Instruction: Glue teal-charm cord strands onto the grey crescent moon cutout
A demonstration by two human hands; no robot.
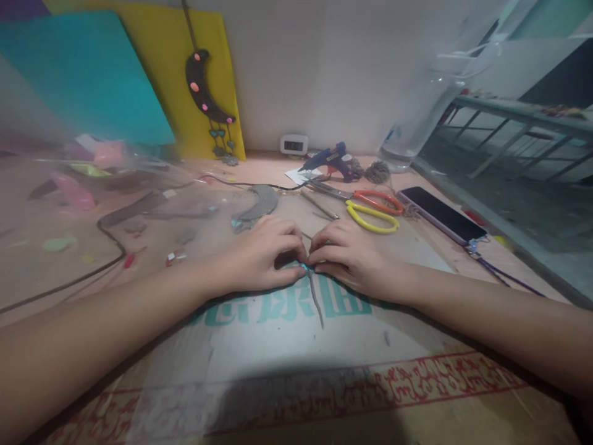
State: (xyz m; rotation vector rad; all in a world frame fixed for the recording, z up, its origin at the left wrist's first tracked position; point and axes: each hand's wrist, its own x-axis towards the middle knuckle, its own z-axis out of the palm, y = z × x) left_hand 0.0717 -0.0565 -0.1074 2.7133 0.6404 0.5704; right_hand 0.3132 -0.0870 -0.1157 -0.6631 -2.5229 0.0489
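Observation:
My left hand (273,250) and my right hand (349,256) meet over the printed sheet, both with fingers pinched on a thin grey cord (315,300). One end of the cord hangs toward me, and a short stretch shows behind my fingers. Between the fingertips is a tiny bright blue piece (305,266), mostly covered; its kind cannot be made out. Just beyond my left hand lies a grey crescent shape (263,203) with a light blue patch at its lower end. Past my right hand are scissors (373,216) with orange and yellow handles and a slim stick (319,205).
A blue glue gun (331,162) lies at the back beside a small digital clock (294,145). A phone (442,216) and a clear plastic jug (417,117) stand right. A dark cable (121,247) crosses the left. A decorated moon (200,86) hangs before yellow card.

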